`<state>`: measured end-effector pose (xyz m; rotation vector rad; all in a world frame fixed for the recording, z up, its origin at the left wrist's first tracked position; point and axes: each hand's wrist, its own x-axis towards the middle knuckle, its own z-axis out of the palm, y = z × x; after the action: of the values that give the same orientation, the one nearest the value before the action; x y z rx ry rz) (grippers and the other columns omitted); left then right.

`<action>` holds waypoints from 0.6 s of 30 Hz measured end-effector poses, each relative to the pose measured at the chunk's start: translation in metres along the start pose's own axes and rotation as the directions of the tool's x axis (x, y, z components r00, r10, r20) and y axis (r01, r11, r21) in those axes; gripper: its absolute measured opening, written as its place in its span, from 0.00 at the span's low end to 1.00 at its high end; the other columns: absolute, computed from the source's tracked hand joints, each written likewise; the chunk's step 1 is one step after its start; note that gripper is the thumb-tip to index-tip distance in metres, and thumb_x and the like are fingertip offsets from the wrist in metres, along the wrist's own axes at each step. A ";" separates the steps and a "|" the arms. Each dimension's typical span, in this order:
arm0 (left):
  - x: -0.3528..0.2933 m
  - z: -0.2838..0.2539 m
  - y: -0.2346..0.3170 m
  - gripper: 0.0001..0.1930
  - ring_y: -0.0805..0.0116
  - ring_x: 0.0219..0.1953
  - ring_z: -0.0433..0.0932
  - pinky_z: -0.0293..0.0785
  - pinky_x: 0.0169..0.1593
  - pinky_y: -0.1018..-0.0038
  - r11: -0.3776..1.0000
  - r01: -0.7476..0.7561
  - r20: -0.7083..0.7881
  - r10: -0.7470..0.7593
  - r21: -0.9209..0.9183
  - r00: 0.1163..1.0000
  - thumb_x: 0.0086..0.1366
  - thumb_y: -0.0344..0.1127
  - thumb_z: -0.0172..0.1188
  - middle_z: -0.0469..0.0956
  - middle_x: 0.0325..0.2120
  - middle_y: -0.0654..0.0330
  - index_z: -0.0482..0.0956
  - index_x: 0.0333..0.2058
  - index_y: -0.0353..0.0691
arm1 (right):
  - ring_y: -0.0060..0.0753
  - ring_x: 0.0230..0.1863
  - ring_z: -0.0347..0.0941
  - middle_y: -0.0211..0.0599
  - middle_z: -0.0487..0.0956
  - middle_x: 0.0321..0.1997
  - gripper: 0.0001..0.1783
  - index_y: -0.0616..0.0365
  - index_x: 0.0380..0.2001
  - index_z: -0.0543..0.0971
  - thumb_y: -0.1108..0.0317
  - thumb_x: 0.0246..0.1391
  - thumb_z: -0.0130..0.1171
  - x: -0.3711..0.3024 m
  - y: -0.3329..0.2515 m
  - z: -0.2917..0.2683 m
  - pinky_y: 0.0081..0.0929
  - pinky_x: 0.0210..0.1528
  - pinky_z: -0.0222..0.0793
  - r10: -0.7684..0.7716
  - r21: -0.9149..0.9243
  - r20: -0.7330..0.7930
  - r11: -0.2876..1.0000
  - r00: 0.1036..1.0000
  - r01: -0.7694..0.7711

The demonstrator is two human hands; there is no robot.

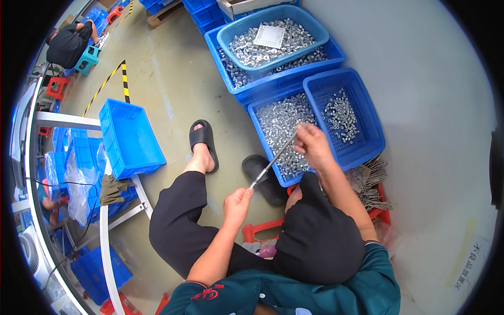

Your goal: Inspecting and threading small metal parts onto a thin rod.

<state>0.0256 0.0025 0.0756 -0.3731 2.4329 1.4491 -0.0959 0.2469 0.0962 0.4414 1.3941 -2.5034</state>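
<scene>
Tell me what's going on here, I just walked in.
A seated person holds a thin metal rod between both hands: the left hand grips its lower end, and the right hand pinches the upper end over a blue plastic crate of small silvery metal nuts. Beside it sits a blue mesh basket with fewer nuts. More filled blue bins stand further back, and an empty blue plastic tray lies to the left on the concrete floor.

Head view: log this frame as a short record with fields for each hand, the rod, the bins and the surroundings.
left hand: grips the near end of the thin metal rod
right hand: pinches the rod's far end over the blue bin of small metal parts
other bins: blue basket of parts; empty blue crate
surroundings: another person seated far left
</scene>
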 end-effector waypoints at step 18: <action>0.005 -0.006 -0.001 0.19 0.83 0.18 0.54 0.51 0.20 0.78 0.999 -0.052 -0.039 0.051 -0.013 0.998 0.62 0.40 0.55 0.56 0.12 0.72 0.64 0.16 0.39 | 0.19 0.25 0.67 0.36 0.74 0.32 0.09 0.61 0.39 0.71 0.71 0.56 0.52 0.005 0.008 -0.032 0.14 0.21 0.62 0.296 0.394 0.150 0.857 0.943 -0.332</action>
<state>0.0202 -0.0032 0.0759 -0.3467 2.4816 1.4937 -0.0930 0.2696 0.0723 0.5816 0.6782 -2.4927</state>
